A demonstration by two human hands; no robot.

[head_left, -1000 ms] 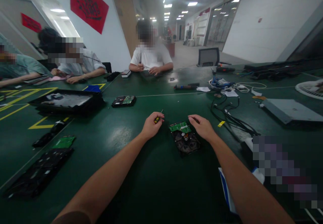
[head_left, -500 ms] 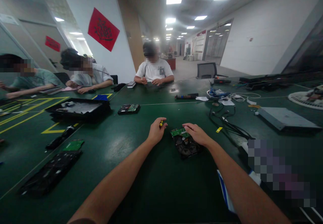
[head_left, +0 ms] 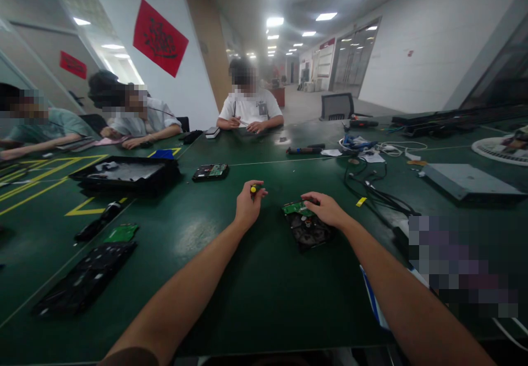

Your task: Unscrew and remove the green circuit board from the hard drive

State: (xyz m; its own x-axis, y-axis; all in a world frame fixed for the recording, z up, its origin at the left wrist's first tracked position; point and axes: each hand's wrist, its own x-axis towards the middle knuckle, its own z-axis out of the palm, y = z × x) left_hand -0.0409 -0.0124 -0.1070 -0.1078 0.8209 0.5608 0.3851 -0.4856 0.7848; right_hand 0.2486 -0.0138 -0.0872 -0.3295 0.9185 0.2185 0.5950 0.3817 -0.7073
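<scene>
The drive (head_left: 305, 233) lies on the table (head_left: 247, 300), in from its near edge, and would best be steadied by light pressure at the rim, with the screwdriver (head_left: 253, 189) tip kept off the green board (head_left: 293, 208). The left hand (head_left: 246, 208), apart from the drive, has its fingers closed round the screwdriver, forearm reaching over the near edge; the right hand (head_left: 326, 210) arches palm-down over the drive's far right corner, though whether thumb and fingers pinch it cannot be told

Kinda dark sleeve hem (head_left: 131, 357) peeking out on the left arm (head_left: 177, 294), left hand (head_left: 248, 205) and right hand (head_left: 325, 210) totally bare.
</scene>
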